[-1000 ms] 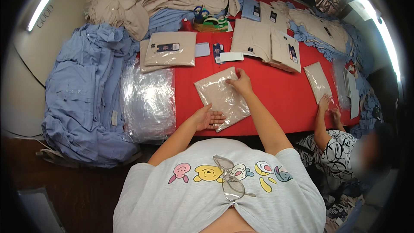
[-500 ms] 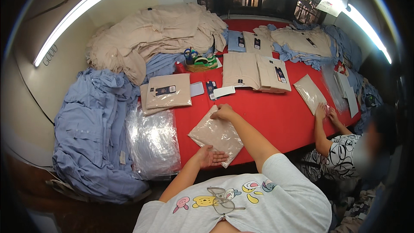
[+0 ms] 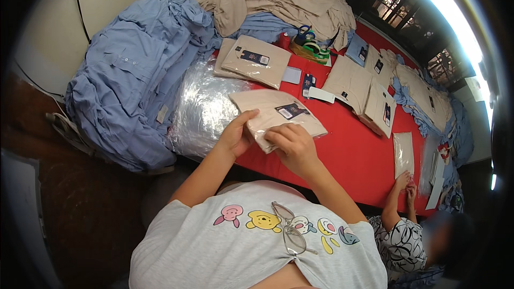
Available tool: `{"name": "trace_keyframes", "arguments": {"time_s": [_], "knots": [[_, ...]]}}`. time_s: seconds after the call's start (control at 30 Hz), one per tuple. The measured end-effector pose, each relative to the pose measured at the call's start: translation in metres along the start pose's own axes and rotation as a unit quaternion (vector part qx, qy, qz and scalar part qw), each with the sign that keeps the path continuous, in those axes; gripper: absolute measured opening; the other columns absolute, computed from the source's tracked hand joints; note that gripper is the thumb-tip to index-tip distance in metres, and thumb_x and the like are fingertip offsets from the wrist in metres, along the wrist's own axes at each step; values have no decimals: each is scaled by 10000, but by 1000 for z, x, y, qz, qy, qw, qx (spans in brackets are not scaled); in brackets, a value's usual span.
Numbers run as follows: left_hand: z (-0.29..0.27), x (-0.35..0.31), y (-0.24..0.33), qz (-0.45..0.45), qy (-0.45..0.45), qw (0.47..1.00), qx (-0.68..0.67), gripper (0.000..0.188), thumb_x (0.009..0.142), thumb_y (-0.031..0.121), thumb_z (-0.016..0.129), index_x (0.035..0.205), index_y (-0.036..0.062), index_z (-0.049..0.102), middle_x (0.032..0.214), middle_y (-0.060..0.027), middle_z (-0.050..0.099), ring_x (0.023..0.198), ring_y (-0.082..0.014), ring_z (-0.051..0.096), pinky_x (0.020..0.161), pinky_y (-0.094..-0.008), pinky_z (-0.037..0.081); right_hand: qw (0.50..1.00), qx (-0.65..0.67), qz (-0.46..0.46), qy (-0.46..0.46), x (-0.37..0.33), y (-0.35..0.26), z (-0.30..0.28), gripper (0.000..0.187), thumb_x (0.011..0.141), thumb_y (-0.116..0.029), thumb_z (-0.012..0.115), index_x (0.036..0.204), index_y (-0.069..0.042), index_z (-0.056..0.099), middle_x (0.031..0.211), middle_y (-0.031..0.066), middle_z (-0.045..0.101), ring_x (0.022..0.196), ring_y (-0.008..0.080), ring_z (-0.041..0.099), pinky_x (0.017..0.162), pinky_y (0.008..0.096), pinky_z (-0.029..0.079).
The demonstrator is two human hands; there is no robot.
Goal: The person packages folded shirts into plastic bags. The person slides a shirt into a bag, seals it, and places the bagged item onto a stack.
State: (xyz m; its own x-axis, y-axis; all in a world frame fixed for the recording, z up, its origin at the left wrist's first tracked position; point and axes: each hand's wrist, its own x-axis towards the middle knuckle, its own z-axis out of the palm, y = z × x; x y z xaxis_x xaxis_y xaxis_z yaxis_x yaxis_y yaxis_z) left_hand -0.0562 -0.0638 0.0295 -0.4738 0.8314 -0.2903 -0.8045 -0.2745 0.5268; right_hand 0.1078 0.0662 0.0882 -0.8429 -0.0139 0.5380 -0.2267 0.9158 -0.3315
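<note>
A folded beige shirt in a clear plastic bag (image 3: 261, 108) is held up, tilted, over the near part of the red table. Its dark hang tag (image 3: 290, 110) shows through the plastic on the upper side. My left hand (image 3: 237, 135) is closed on the left part of the near edge, thumb on top. My right hand (image 3: 296, 149) has its fingers bent and pinched on the near edge, close to the left hand. Just behind and to the left lie bagged beige shirts (image 3: 257, 72) with a dark tag, next to a stack of clear plastic bags (image 3: 206, 109).
Blue shirts (image 3: 134, 75) are heaped at the left, beige shirts (image 3: 267, 0) at the back. A basket with tape rolls (image 3: 310, 49), a small notepad (image 3: 292, 75) and a white card (image 3: 322, 94) lie beyond. At the right, a co-worker's hands (image 3: 405, 182) touch another bagged shirt (image 3: 403, 154).
The bagged shirt has come up off the table and now shows its tagged side. My left hand, formerly spread flat, has closed on it. The view has swung left.
</note>
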Motion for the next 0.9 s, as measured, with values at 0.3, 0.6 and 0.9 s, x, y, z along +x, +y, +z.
{"name": "trace_keyframes", "arguments": {"time_s": [0.3, 0.6, 0.9], "knots": [[-15, 155, 160, -5, -6, 981, 191, 531, 914, 56, 645, 1417, -82, 546, 1304, -234, 698, 1171, -337, 739, 993, -481, 639, 986, 5, 166, -9, -47, 18, 2, 480, 870, -53, 777, 1340, -116, 705, 1430, 122, 677, 1227, 330, 671, 1037, 456, 521], [-158, 170, 175, 195, 152, 598, 762, 962, 830, 404, 870, 1613, 25, 459, 1626, -296, 474, 1480, -464, 484, 1233, -486, 409, 912, -52, 402, -68, -164, 15, -2, 487, 890, -78, 763, 1371, -85, 687, 1441, 147, 664, 1260, 385, 651, 1058, 480, 518], [-234, 20, 33, 100, 109, 417, 897, 713, 1037, 587, 628, 1691, 425, 394, 1842, -172, 22, 1682, -461, 15, 1299, -711, 36, 901, -15, 399, -171, -183, 34, 29, 315, 913, -143, 755, 1215, -53, 741, 1213, 186, 738, 1102, 411, 700, 957, 496, 562]]}}
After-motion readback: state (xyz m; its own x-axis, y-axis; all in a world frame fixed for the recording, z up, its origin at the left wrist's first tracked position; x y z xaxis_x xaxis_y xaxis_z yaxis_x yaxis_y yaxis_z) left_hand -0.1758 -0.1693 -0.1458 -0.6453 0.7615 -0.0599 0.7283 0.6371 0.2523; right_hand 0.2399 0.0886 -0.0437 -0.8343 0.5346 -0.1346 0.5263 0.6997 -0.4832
